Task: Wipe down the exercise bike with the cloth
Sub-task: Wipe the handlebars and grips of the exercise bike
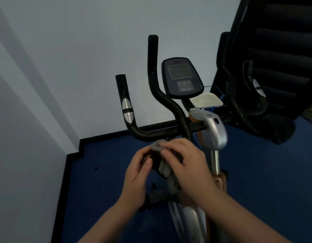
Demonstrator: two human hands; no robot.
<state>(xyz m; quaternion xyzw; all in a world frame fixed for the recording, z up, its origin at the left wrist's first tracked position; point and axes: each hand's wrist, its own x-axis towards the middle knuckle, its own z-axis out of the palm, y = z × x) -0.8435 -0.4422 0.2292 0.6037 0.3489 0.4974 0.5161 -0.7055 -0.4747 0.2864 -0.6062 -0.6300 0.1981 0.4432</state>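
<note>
Grey, crumpled fabric cloth [164, 166] was bunched between both hands, left hand [140, 170] and right hand [185, 165] each gripping it, just below the black tubular handlebar [157, 133] of the exercise bike [213, 130]. Its dangling tail risked snagging the frame.

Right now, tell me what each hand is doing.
Left hand: closed, gripping the grey cloth.
Right hand: closed, fingers curled over the same cloth.
</note>
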